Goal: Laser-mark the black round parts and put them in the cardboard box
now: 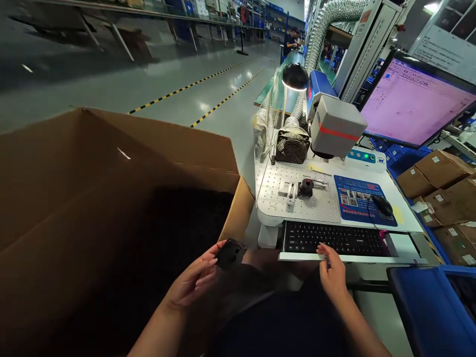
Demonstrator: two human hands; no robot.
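Observation:
My left hand [197,280] is closed on a small black plastic part [229,254] with holes in it, pinched between thumb and fingers beside the corner of a large cardboard box [243,210]. With nothing in it, my right hand [332,272] is open at the front edge of the keyboard tray, its fingertips by the black keyboard [329,239]. On the perforated metal plate [267,191], another black round part [307,187] sits at a small clamp fixture [290,192]. The grey marking head [337,126] with a red stripe hangs above and behind it.
A fan [292,148] and a lit lamp [295,77] stand at the back of the bench. A mouse [382,205] lies on a blue mat [359,218] under a monitor [420,99]. At right are a blue bin [420,307] and stacked cartons [446,166]. A person [292,42] is far behind.

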